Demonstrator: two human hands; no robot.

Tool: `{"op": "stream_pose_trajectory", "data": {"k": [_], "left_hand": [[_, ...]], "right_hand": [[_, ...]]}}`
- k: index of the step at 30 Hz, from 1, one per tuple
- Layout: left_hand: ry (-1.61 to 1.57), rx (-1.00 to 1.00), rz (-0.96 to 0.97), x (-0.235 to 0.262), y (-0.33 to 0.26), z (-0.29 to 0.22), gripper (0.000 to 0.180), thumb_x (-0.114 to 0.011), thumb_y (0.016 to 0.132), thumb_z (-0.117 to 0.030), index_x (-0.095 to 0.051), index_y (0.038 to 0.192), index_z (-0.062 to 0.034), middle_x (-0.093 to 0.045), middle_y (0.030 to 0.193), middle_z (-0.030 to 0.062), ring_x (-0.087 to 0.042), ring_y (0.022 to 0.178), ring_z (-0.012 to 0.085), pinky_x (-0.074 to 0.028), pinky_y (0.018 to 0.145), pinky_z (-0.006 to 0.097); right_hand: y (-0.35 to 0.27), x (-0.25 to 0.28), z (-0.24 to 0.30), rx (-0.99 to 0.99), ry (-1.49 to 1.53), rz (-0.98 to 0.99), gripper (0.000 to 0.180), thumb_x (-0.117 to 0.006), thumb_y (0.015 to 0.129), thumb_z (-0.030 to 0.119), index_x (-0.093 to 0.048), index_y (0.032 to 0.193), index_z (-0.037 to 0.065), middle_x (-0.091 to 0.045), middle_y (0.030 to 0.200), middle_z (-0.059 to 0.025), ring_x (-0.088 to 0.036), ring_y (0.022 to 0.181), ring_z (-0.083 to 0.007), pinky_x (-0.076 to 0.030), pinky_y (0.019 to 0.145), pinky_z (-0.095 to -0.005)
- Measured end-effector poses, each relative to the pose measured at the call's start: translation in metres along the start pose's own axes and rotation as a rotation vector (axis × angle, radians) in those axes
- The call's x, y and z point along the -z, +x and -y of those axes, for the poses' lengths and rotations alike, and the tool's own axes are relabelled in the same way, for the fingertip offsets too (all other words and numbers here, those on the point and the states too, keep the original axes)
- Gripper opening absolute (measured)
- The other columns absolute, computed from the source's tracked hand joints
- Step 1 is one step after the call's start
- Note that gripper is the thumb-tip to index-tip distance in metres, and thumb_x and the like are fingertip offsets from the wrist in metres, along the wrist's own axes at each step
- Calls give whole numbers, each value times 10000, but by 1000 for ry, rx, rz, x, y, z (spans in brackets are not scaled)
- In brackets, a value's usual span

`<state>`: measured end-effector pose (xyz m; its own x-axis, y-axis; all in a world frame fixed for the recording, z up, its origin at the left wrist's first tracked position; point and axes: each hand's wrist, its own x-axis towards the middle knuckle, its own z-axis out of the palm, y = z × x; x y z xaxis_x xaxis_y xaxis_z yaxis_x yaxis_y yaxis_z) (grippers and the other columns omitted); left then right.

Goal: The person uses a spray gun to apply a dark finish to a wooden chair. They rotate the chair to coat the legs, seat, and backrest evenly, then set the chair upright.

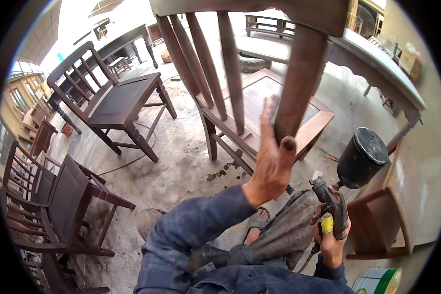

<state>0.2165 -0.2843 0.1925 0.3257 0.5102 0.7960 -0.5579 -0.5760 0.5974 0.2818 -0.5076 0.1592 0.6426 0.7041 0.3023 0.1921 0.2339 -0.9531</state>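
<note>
In front of me stands a brown wooden chair (231,73), its slatted back towards me and its panelled seat beyond. My left hand (272,164) is closed around the lower part of the chair's right back post, with the thumb on the near side and the fingers reaching up along it. Slight blur smears those fingertips. At the lower right, my right hand (332,245) is wrapped round the handle of a spray gun (323,193). A black paint cup (361,157) sits on the gun, and something yellow covers the thumb. The gun's nozzle is apart from the chair.
Dark chairs (127,105) stand at the left, with more chairs (68,210) crowded nearer. A long pale-topped table (377,63) runs along the right. Below it lies a wooden furniture piece (387,215); a white and green bucket (377,281) stands at the lower right. A tyre (256,63) lies behind.
</note>
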Motion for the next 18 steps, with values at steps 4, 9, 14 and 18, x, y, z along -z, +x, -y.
{"op": "stream_pose_trajectory", "data": {"k": [4, 9, 14, 18], "left_hand": [[-122, -143, -5, 5, 1, 8, 754, -302, 1083, -494, -187, 1548, 88, -278, 1590, 270, -244, 1515, 329, -192, 1237, 422], [298, -198, 45, 105, -44, 10, 639, -369, 1074, -439, -370, 1481, 54, -484, 1464, 213, -439, 1401, 323, -273, 1201, 457], [769, 74, 12, 218, -68, 39, 431, -512, 1030, -180, -494, 1402, 38, -591, 1328, 194, -545, 1278, 301, -391, 1112, 414], [785, 307, -73, 277, -90, 78, 444, -569, 992, -108, -495, 1410, 21, -616, 1283, 185, -602, 1192, 281, -464, 1032, 393]], "right_hand": [[-29, -7, 36, -46, -34, 56, 556, -617, 941, 89, -449, 1451, -56, -659, 921, -94, -637, 796, -137, -537, 747, -274], [-34, -19, 54, 9, -60, 98, 372, -631, 930, 58, -568, 1254, -113, -681, 969, -170, -671, 829, -173, -547, 778, -308], [-28, -47, 69, 77, -26, 60, 414, -649, 893, -5, -549, 1277, -120, -694, 1110, -205, -682, 862, -188, -522, 871, -305], [-22, -68, 70, 156, -119, 66, 458, -684, 879, -7, -535, 1298, -117, -632, 1297, -256, -702, 972, -244, -511, 911, -316]]}}
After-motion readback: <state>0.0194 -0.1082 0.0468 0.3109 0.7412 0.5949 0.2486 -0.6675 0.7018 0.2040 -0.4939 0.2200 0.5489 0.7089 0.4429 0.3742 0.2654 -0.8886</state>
